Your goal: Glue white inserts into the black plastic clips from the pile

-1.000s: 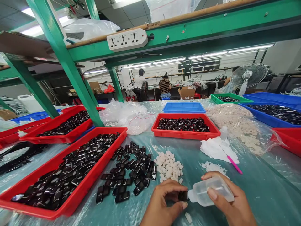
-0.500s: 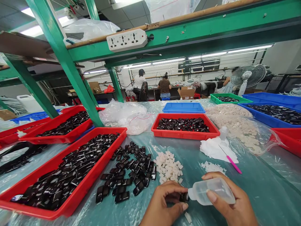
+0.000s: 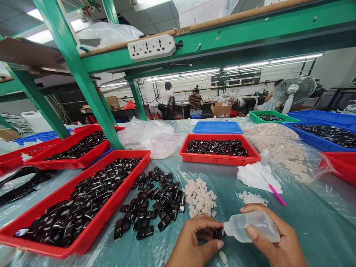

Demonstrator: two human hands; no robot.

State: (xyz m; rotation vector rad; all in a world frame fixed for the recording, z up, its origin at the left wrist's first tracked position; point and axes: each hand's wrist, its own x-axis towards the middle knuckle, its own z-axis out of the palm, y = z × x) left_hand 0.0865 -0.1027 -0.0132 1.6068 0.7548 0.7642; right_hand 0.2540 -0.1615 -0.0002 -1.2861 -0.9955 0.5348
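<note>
My left hand [image 3: 196, 239] is closed around a small black plastic part [image 3: 218, 233], mostly hidden by my fingers. A translucent squeeze bottle [image 3: 254, 227] lies nearly level in my right hand [image 3: 278, 235], its nozzle end pointing left and meeting the black part; whether anything flows out I cannot tell. Just beyond my left hand is a heap of small cream-coloured pieces [image 3: 199, 196]. Loose black parts [image 3: 155, 198] are spread to the left of that heap. One pale piece [image 3: 223, 256] lies on the table below the bottle's tip.
A long red tray [image 3: 83, 252] of black parts stands at left, another red tray [image 3: 219, 159] ahead. On the right are a pink-handled pick [image 3: 277, 195], a white cloth [image 3: 257, 176], white bits [image 3: 252, 198] and a bag of cream pieces [image 3: 280, 148]. A green frame [image 3: 83, 81] rises at left.
Both hands, the black part and the bottle keep the same hold and position relative to each other. The whole view has shifted very slightly.
</note>
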